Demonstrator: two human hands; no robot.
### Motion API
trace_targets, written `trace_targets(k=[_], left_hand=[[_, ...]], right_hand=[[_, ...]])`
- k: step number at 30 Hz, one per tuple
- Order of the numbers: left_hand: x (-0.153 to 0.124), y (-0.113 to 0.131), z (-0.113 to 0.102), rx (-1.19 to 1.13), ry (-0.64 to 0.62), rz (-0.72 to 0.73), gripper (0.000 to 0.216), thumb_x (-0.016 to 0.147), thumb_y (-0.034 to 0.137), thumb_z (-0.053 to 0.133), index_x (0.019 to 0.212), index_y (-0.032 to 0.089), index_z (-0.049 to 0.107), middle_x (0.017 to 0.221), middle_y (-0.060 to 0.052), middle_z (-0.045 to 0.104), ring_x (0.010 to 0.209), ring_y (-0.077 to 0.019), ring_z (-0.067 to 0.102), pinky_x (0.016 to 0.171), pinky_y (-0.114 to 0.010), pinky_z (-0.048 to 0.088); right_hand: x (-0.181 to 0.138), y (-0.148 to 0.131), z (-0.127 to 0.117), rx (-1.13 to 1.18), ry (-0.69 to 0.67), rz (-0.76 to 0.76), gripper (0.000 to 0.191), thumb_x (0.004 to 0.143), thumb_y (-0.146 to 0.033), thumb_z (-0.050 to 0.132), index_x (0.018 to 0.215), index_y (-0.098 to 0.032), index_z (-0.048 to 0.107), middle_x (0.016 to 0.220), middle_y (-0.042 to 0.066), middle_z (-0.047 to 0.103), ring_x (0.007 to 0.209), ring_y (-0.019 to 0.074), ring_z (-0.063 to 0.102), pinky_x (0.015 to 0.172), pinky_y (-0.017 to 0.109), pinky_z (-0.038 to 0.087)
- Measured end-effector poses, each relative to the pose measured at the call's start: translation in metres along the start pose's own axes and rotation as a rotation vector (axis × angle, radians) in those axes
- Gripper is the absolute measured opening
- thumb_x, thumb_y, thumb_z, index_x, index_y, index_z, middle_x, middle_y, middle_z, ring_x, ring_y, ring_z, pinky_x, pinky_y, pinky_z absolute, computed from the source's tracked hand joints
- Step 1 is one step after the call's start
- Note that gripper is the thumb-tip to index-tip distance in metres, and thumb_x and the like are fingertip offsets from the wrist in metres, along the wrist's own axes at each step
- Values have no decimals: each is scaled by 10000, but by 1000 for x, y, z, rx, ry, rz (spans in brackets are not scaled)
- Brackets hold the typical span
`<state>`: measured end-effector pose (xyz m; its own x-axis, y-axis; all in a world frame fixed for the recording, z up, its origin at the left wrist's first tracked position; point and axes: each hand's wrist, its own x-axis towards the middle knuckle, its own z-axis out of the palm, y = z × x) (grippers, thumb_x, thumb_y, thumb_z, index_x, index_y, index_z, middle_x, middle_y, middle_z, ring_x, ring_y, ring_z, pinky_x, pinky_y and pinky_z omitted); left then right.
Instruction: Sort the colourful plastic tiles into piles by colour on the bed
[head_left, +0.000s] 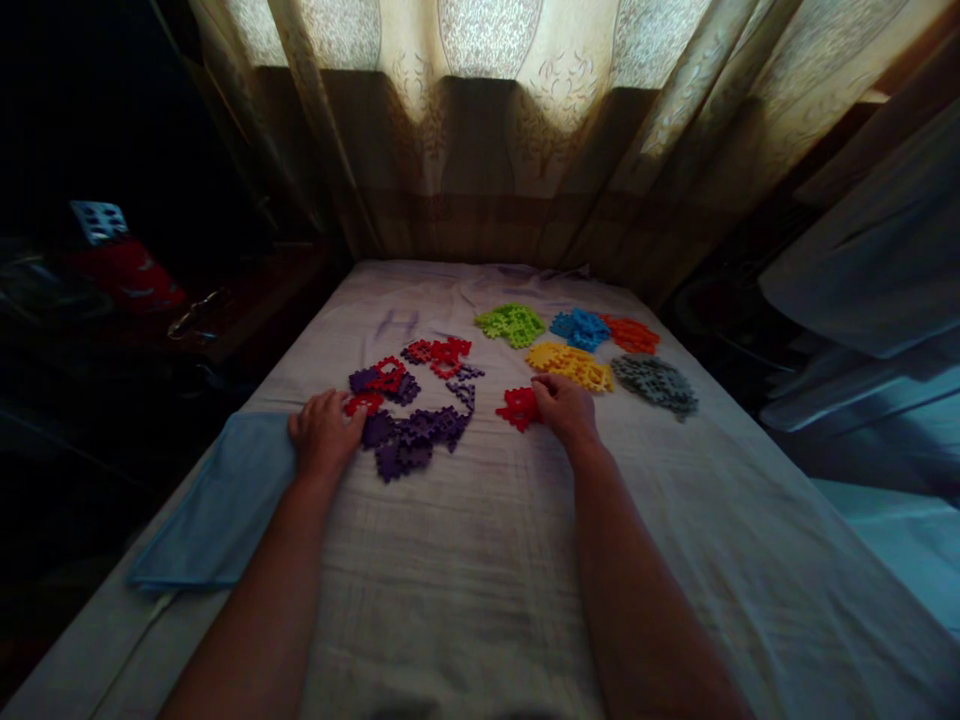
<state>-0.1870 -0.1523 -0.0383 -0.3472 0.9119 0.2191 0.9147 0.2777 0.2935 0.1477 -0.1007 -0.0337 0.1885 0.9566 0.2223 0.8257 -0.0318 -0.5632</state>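
Observation:
My right hand (pixel 564 402) pinches a red interlocking puzzle piece (pixel 517 408) just above or on the sheet, thumb and fingers closed at its right edge. To the left, my left hand (pixel 328 428) has its thumb and index finger at another red puzzle piece (pixel 364 403), apparently gripping it. Purple puzzle pieces (pixel 416 430) lie in a loose heap beside my left hand. Farther back, more red pieces (pixel 450 355) are mixed with purple ones.
Sorted piles of green (pixel 511 324), blue (pixel 579 328), orange (pixel 631 334), yellow (pixel 570 366) and grey pieces (pixel 655 384) lie at the back right. A light blue pad (pixel 217 510) with a cord rests at left. Curtains (pixel 480 150) hang behind the bed sheet (pixel 450 600).

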Motion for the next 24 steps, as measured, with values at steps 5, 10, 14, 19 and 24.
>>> trace_targets(k=[5,10,14,19,24], left_hand=[[0,-5,1,39,-33,-21,355,886,425,501,1125,229,675,1380,-135,580,1333,-332,452,1094,-549,305],[1,-5,2,-4,3,-36,334,842,431,564,1071,208,660,1232,-149,666,1225,-336,546,1063,-550,333],[2,-2,-1,-96,35,-92,285,833,399,565,1032,218,660,1052,-108,732,1080,-307,639,1054,-527,350],[5,-2,-9,-339,161,-189,283,809,386,550,1006,226,674,904,-53,750,861,-239,692,773,-343,493],[4,3,-10,-484,344,-95,290,801,406,527,964,214,671,770,-22,725,754,-199,684,702,-295,488]], right_hand=[[1,3,3,21,4,-24,274,849,-299,527,960,-208,760,948,61,763,866,202,681,775,300,497],[0,1,6,60,17,-62,249,832,-281,534,916,-224,761,938,45,766,857,193,680,768,288,498],[-1,-2,5,69,22,-70,240,838,-284,535,910,-230,757,918,39,766,830,188,678,767,289,496],[-1,-8,5,83,26,-108,232,839,-271,536,897,-224,755,922,44,762,819,186,674,771,291,492],[-6,-21,6,101,-24,-156,230,842,-275,538,894,-225,756,883,47,757,805,191,673,753,293,493]])
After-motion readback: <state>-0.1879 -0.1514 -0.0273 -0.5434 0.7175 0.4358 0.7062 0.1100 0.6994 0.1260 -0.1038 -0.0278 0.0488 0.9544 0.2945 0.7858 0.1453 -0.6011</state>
